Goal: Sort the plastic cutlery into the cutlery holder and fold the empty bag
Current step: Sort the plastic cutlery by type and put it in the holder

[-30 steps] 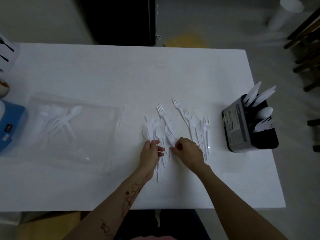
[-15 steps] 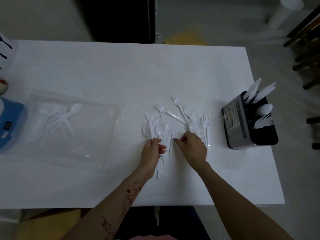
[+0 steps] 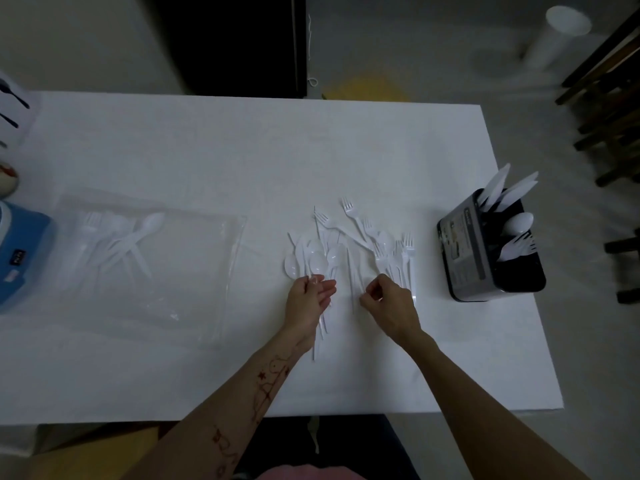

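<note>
White surface (image 3: pixel 242 150): forks (image 3: pixel 398 251) lie lengthwise just beyond right hand (image 3: pixel 391 303), its fingers pinched narrow; left hand (image 3: pixel 308 299) loosely cups spoon handles (image 3: pixel 320 323).

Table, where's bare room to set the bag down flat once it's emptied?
The far half of the table is bare, beyond the bag and the cutlery pile. The near edge left of the left hand is free too. Crowded: between pile and cutlery holder.
</note>
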Tool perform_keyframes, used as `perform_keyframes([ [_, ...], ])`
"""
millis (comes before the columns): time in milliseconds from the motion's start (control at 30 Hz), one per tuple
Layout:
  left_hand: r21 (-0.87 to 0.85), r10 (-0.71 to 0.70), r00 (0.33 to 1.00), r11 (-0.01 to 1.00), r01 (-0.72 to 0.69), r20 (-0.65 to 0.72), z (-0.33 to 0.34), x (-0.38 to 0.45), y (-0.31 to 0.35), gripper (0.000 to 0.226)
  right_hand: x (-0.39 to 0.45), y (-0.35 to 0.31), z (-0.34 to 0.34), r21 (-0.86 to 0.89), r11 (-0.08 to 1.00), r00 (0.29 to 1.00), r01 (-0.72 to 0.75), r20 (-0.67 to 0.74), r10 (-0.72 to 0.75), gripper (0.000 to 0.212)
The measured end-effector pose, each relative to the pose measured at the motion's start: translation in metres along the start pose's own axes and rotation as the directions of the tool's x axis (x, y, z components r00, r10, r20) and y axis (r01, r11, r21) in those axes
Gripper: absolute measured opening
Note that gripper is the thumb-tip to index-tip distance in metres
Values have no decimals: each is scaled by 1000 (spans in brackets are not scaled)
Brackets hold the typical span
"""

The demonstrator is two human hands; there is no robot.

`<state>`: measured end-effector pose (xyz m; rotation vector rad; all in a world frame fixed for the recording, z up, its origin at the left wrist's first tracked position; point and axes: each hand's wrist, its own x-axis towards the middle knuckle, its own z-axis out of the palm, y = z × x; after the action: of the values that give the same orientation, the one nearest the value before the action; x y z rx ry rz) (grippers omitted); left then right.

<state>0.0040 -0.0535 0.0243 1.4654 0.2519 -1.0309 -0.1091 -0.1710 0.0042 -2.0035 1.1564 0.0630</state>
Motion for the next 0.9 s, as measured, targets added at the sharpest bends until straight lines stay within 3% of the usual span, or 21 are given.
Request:
perform_keyframes([
  [167,9,-26,997,1000,25,70,9,0,3,28,-10,-5,-7,172,980,995,96,8,-99,6],
  [367,32,-35,995,999,33,93,14,0,5,34,-15,-21,-14,411,911,939,-42,328,-105,11],
  [533,-39,-50,993,998,55,107,14,-3,8,30,-13,-21,-14,446,890,927,-92,366,-88,10],
  [600,-62,-37,998,997,40,53,12,-1,8,27,-8,-18,-7,392,915,967,-94,255,-9,11],
  [667,-75,-39,999,996,39,10,9,1,8,24,0,-14,3,163,985,998,-62,38,56,18],
  [733,-87,-52,999,995,52,2,7,2,7,22,4,-13,13,-53,997,995,-64,-79,59,25],
  [900,-72,-70,998,995,70,-4,5,-1,10,21,6,-21,19,-192,977,995,-97,-40,91,18],
])
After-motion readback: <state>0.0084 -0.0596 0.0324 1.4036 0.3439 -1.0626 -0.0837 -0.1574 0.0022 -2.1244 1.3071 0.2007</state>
